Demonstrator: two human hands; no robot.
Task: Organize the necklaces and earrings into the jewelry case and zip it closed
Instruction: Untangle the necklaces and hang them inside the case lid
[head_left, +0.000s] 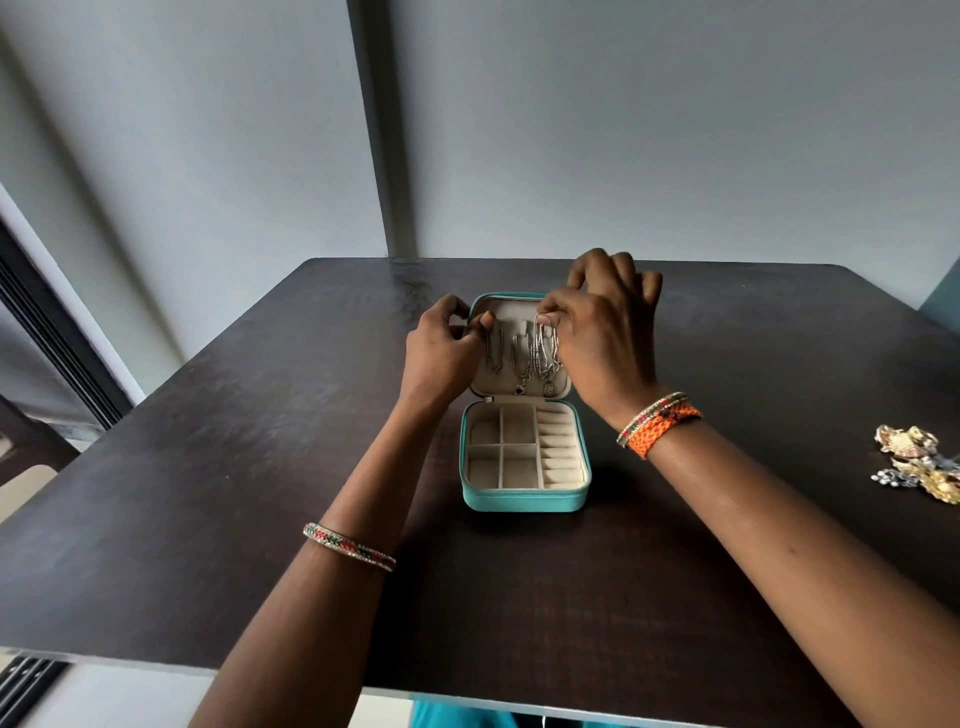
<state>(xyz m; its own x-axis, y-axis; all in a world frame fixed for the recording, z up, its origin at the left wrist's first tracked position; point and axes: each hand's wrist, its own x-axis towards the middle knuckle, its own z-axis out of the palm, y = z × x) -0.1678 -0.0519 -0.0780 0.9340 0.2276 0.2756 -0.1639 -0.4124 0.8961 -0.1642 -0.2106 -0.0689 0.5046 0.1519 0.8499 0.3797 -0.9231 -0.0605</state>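
A teal jewelry case (524, 500) lies open in the middle of the table, its lid (511, 312) propped up at the back. Three silver necklaces hang inside the lid; the left one (495, 351) and the middle one (520, 358) hang free. My right hand (602, 332) pinches the top of the right necklace (545, 353) near the lid's upper edge. My left hand (447, 345) grips the lid's left edge with thumb and fingers. The beige compartments (519, 452) of the base hold nothing.
A pile of gold and pearl earrings (917, 462) lies at the table's right edge. The dark wooden table (208, 493) stands against a grey wall. A window frame runs along the left.
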